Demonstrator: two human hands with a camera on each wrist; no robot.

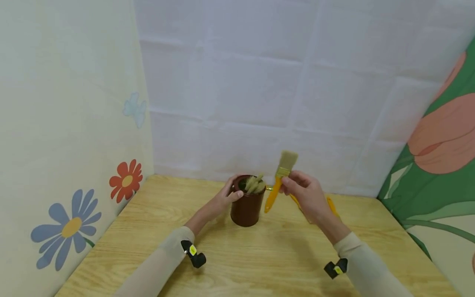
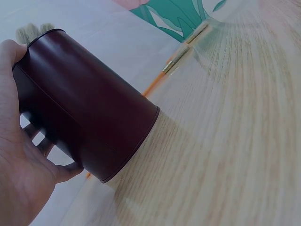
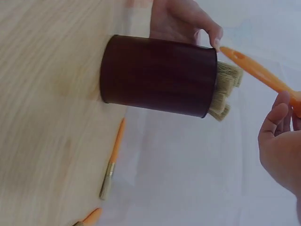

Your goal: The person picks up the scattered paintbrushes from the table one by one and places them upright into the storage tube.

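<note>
A dark brown cup (image 1: 246,208) (image 2: 87,110) (image 3: 157,75) stands on the wooden table (image 1: 259,255) with several brush heads (image 1: 254,184) (image 3: 225,92) sticking out of its top. My left hand (image 1: 227,197) (image 2: 19,169) grips the cup's side near the rim. My right hand (image 1: 306,194) (image 3: 280,141) holds an orange-handled paintbrush (image 1: 279,180) (image 3: 256,70) just right of the cup. Its bristles point up and its handle tip hangs beside the cup's rim.
More orange-handled brushes (image 1: 332,206) (image 3: 113,162) lie on the table behind and to the right of my right hand. White cloth walls stand at the back, flowered panels at the left and right. Bare table lies in front of the cup.
</note>
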